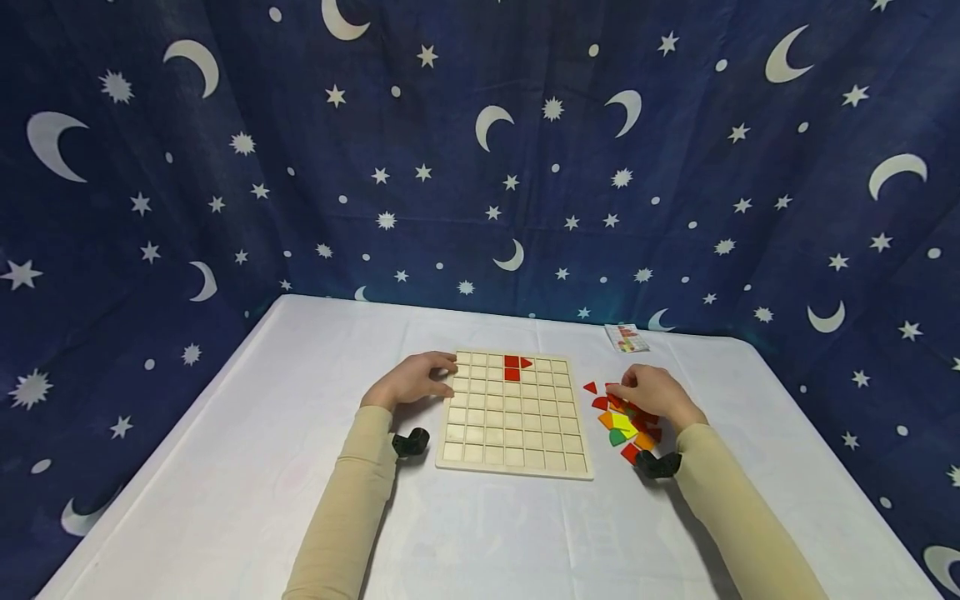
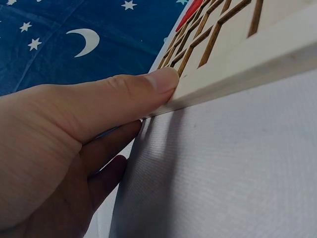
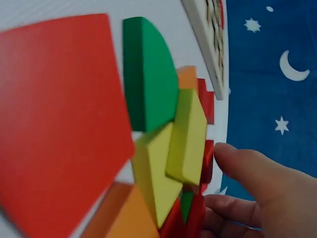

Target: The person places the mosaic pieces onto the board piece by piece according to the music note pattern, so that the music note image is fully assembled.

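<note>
A pale wooden grid board (image 1: 503, 417) lies on the table, with two red squares (image 1: 512, 375) and a red triangle (image 1: 526, 363) set near its far edge. My left hand (image 1: 411, 381) is at the board's left edge, its thumb (image 2: 161, 82) touching the rim and the other fingers bent loosely below. Over the far side of a pile of coloured pieces reaches my right hand (image 1: 657, 393). Its thumb (image 3: 242, 161) overlaps a red piece (image 3: 208, 161), the fingers bent opposite; I cannot tell whether they pinch it.
Red, orange, yellow (image 1: 622, 424) and green (image 1: 617, 437) flat pieces overlap right of the board. A lone red triangle (image 1: 590, 387) lies nearer the board. At the back right is a printed card (image 1: 627, 337). A starry blue curtain (image 1: 450, 150) rises behind the white table (image 1: 480, 542).
</note>
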{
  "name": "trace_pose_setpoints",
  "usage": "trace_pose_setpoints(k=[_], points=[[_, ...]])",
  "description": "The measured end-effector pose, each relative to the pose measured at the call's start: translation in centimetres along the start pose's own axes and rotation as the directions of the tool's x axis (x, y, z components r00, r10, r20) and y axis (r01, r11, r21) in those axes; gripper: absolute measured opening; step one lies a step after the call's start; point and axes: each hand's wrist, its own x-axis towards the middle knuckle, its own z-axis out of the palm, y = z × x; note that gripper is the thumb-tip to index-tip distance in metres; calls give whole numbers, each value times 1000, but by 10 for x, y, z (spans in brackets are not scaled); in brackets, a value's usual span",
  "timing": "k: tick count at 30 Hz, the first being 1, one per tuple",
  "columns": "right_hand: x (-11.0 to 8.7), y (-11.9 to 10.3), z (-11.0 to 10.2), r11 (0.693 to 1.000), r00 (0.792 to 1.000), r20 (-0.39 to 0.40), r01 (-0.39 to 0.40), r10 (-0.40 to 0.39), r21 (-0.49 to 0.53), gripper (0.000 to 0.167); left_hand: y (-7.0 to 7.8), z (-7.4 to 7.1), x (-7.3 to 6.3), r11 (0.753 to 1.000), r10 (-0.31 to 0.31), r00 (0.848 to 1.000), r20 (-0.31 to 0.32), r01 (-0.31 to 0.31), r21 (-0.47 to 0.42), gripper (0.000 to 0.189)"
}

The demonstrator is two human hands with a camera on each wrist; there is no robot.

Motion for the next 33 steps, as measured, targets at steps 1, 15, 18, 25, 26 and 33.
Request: trace_pose_setpoints(k=[1, 15, 18, 25, 26, 33], points=[[1, -1, 1, 1000, 1000, 3, -1, 1, 0, 40, 0, 0, 0, 1000, 0, 1000, 0, 0, 1, 48], [6, -12, 0, 1000, 999, 47, -12, 13, -13, 43, 2, 0, -1, 1000, -3, 1000, 7, 3, -7, 48], [8, -13, 1, 1000, 999, 37, 6, -5, -18, 39, 2, 0, -1, 1000, -5, 1000, 7, 5, -5, 48], [9, -14, 0, 999, 1000, 13, 2, -1, -48, 40, 1, 0, 0, 1000, -6, 1000, 4, 6, 2, 48], [9, -14, 0, 999, 1000, 14, 0, 1, -53, 40, 1, 0, 0, 1000, -7, 1000, 4, 7, 3, 48], [12, -17, 2, 1000, 1000, -16, 7, -7, -16, 36, 1, 0, 0, 1000, -13, 1000, 4, 13, -1, 48]])
